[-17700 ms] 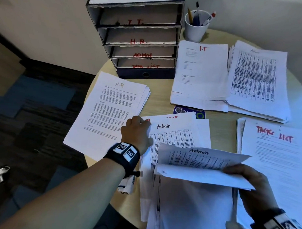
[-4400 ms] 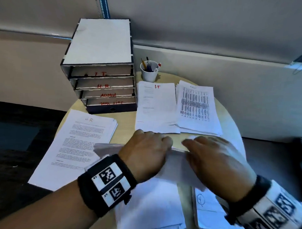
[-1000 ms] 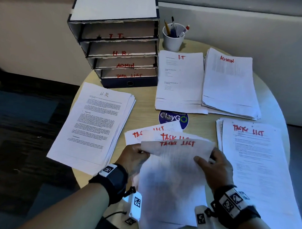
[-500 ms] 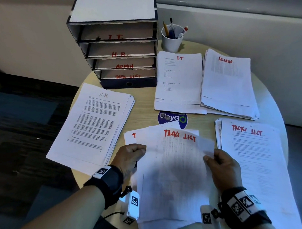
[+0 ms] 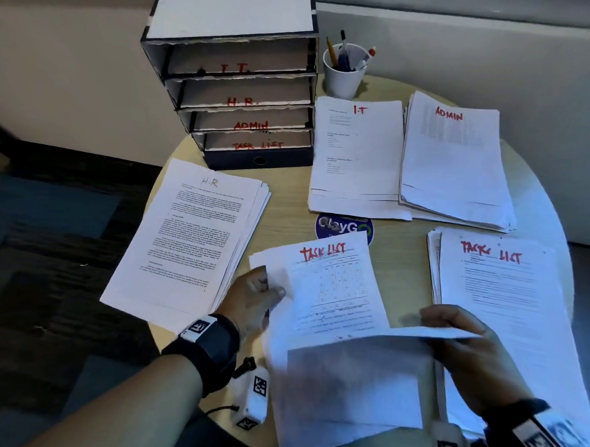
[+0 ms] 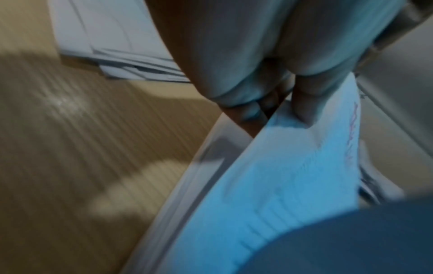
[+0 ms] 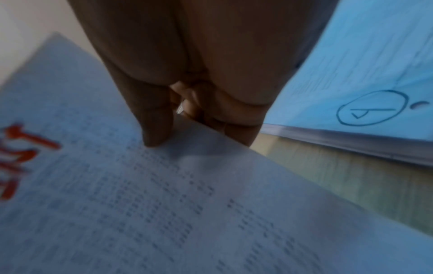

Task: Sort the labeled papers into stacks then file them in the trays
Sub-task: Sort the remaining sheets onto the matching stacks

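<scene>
On the round table in front of me lies a loose pile of unsorted papers [image 5: 334, 291] whose top sheet reads TASK LIST in red. My left hand [image 5: 257, 299] pinches the pile's left edge, thumb on top [image 6: 304, 111]. My right hand [image 5: 463, 336] pinches the right edge of one lifted sheet [image 5: 355, 379], thumb [image 7: 157, 129] on its printed face; the sheet is raised and curled toward me. Sorted stacks lie around: H.R [image 5: 192, 240] left, I.T [image 5: 356, 158], ADMIN [image 5: 453, 165], TASK LIST [image 5: 505, 297] right. The labeled tray tower [image 5: 244, 98] stands at the back.
A white cup of pens [image 5: 344, 71] stands beside the trays near the wall. A round blue sticker [image 5: 340, 226] shows on the bare wood between the stacks. The table's edge [image 5: 161, 185] drops to dark floor on the left.
My right hand has lifted the top TASK LIST sheet off the pile and swung it toward me and right, uncovering another TASK LIST sheet. My left hand kept its hold on the pile.
</scene>
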`<state>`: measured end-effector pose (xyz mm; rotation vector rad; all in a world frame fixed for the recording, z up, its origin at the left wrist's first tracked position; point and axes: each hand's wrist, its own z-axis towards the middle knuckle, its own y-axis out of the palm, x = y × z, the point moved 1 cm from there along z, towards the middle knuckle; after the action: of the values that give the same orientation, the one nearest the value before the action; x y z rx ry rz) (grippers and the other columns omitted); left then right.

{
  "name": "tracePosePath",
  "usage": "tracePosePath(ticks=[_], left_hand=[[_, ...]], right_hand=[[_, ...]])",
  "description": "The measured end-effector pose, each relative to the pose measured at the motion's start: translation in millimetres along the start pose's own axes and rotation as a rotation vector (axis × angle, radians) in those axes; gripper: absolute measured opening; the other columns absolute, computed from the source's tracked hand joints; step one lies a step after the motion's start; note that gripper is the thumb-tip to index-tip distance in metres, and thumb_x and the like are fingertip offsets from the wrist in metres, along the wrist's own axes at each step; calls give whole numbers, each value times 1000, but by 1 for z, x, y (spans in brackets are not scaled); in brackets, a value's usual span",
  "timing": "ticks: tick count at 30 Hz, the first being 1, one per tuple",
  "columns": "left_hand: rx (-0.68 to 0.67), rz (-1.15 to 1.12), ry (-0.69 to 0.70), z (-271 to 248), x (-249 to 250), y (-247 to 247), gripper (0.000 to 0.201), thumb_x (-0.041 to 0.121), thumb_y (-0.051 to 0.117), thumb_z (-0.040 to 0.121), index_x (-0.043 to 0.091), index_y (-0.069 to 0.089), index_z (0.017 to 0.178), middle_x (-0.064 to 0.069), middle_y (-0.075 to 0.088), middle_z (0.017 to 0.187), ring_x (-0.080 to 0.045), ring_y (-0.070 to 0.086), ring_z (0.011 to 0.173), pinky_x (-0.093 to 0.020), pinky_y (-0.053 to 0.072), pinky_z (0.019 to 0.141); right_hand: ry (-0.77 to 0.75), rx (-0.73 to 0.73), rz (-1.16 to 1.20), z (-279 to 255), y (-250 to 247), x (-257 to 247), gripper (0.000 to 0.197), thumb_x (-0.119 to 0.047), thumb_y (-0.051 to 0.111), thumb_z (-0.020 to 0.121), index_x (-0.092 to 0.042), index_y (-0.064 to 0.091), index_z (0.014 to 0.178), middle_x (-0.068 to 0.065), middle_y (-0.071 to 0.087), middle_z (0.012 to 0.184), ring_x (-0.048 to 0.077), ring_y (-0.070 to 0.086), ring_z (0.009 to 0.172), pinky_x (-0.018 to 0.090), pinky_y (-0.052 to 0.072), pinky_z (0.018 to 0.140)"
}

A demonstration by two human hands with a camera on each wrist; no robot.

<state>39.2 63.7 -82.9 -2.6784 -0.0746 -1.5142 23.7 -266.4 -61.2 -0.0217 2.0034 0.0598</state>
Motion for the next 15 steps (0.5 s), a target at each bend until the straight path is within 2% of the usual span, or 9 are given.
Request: tracePosePath(ticks=[1,2,3,5,7,9,12,13,15], left_hand=[[-72,35,-8,-3,0,1,25,-13,56,92,4,70,104,5,76,79,-15,66,74,-20,53,65],[-170,70,-9,-8,1,3,25,-13,57,91,3,72,104,-1,77,88,-17,68,81,-24,56,74],[-275,96,-10,-13,3,6,26,-15,58,89,1,73,104,-9,77,98,-19,69,88,-29,56,80],[-456,92,-28,-24,9,8,38,-22,53,86,6,77,95,-9,76,98,-16,70,89,-28,55,78],[-578,60,-48,-29,10,7,49,-24,47,89,13,78,97,-7,76,106,-17,71,101,-27,55,87],[-654,49,-49,-27,8,2,39,-17,48,91,0,67,121,-18,66,127,-31,62,121,-39,50,103],[-465,195,-12,-3,-3,-8,38,-1,57,85,10,68,119,-11,68,125,-33,60,122,-50,47,106],[-299,358,46,8,-3,-11,38,2,61,81,17,69,115,-4,68,123,-27,60,120,-49,48,105],[-15,833,143,27,4,-14,52,8,74,78,21,61,127,-1,54,137,-24,49,130,-41,43,109]], right_hand=[[-28,18,-126,4,1,7,30,-32,88,62,-16,74,83,7,73,92,19,67,85,22,53,69],[-46,36,-226,7,3,12,31,-33,91,58,-18,75,81,3,73,99,17,68,93,25,53,77],[-66,72,-290,10,7,15,20,-20,90,62,-20,75,76,-3,70,112,14,66,104,28,52,86],[-48,42,-339,16,13,20,26,0,82,70,-25,77,78,-15,57,135,4,57,120,32,45,99],[-12,-45,-321,19,19,19,40,0,78,74,-33,76,97,-20,59,133,-2,57,119,29,44,100],[-41,-90,-303,20,26,14,35,1,77,76,-29,77,95,-15,72,112,6,66,108,23,52,90],[-57,19,-308,27,28,12,23,0,77,75,-23,77,77,-2,76,82,28,71,84,24,56,71],[-29,44,-257,27,26,12,20,-8,81,73,-24,76,83,1,76,84,32,71,84,33,58,75],[23,25,-137,26,19,17,55,-31,90,60,-30,68,110,5,75,102,31,71,96,52,56,86]])
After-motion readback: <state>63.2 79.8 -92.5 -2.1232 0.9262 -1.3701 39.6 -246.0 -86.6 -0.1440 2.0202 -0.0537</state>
